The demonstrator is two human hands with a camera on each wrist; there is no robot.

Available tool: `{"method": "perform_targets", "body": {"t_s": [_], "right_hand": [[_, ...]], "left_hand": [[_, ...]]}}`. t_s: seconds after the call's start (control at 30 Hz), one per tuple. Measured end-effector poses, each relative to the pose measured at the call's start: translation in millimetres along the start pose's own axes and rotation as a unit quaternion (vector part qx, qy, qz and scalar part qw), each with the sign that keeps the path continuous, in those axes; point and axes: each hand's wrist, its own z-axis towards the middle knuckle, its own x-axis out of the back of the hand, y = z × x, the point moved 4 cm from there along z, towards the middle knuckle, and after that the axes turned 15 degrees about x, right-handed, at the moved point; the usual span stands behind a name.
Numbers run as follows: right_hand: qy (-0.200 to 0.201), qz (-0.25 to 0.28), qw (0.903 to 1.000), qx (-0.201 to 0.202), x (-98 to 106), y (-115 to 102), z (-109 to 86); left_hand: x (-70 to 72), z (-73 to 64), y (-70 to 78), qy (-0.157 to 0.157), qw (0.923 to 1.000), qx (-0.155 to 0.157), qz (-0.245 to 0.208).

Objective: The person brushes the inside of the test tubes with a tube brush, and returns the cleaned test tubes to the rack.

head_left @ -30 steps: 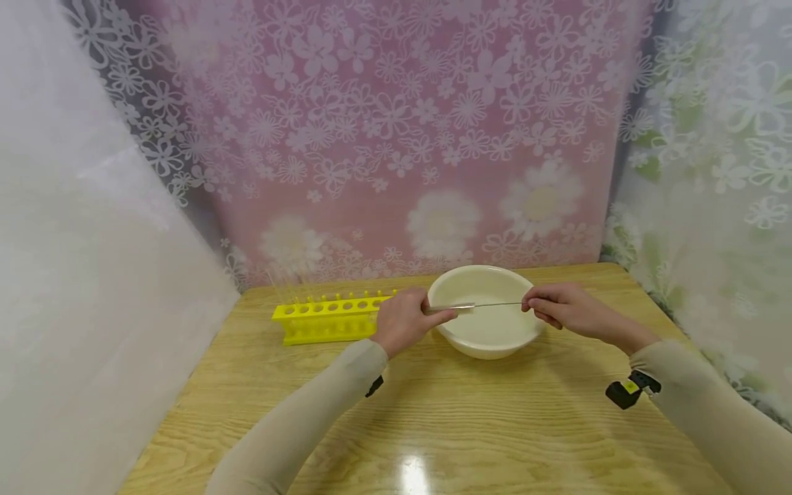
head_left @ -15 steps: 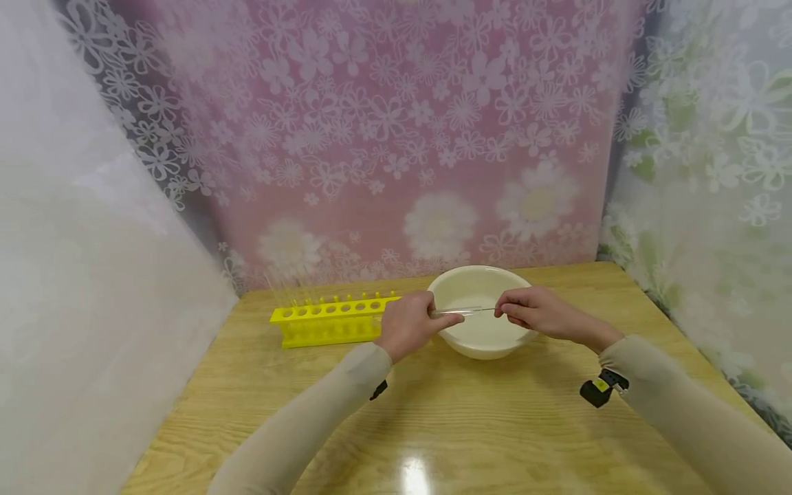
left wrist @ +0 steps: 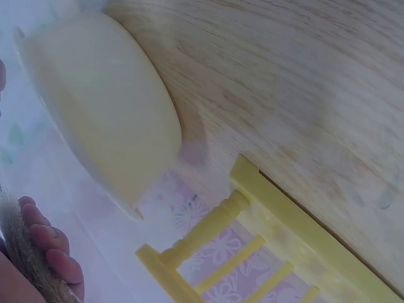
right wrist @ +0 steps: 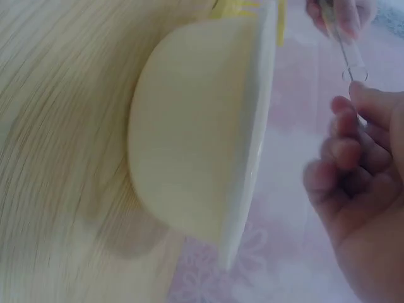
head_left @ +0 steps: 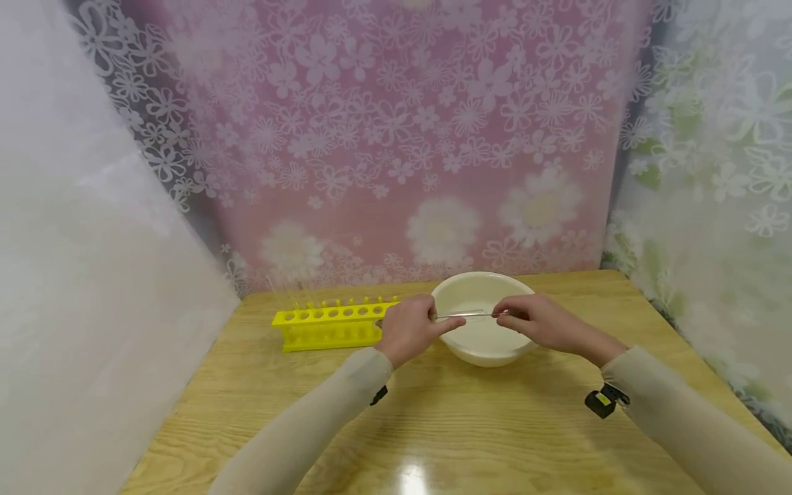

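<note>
My left hand grips a clear glass test tube, held roughly level over the white basin. Inside the tube, the bristles of a test tube brush show in the left wrist view, with the fingers wrapped around them through the glass. At the tube's open mouth, my right hand pinches the brush's thin wire handle between thumb and fingertips. Only a short stretch of wire lies between those fingertips and the rim. The handle's far end is mostly hidden by the right hand.
Left of the basin stands a yellow test tube rack, its right end partly behind the left hand. Several clear test tubes rise from its left end. The wooden table meets a flowered curtain at the back.
My right hand has moved left towards the left hand, sliding the brush deeper into the test tube. Less wire shows between hand and rim. The left hand stays nearly in place.
</note>
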Motion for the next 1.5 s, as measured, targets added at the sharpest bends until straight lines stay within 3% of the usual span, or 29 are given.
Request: {"method": "perform_targets", "body": {"t_s": [0.1, 0.23, 0.4, 0.67, 0.83, 0.97, 1.23, 1.5], "right_hand": [[0.013, -0.044, 0.9989, 0.012, 2, 1, -5.2], [0.033, -0.057, 0.9977, 0.014, 3, 4, -9.8], [0.045, -0.023, 0.9985, 0.018, -1, 5, -13.2], [0.060, 0.036, 0.9975, -0.004, 1, 5, -12.3], [0.046, 0.072, 0.9963, -0.011, -2, 7, -8.2], [0.057, 0.074, 0.9955, -0.018, -1, 8, -7.6], [0.101, -0.030, 0.9944, 0.011, 2, 0, -4.5], [0.124, -0.166, 0.9732, 0.099, -6, -12, -5.4]], "left_hand": [[-0.4, 0.0, -2.3, 0.002, 0.9999, 0.008, 0.009], [-0.3, -1.0, -4.3, 0.001, 0.9998, 0.014, 0.011], [-2.8, -3.4, -1.6, -0.012, 0.9999, 0.006, 0.009], [-0.4, 1.8, 8.0, 0.029, 0.9991, -0.015, 0.027], [-1.1, -1.5, 9.1, 0.016, 0.9986, -0.015, 0.049], [-3.0, -2.3, 8.4, 0.007, 0.9989, -0.012, 0.044], [1.0, 2.8, 1.8, 0.003, 0.9999, 0.009, -0.002], [-1.5, -1.0, -2.7, -0.014, 0.9998, -0.001, -0.012]]}}
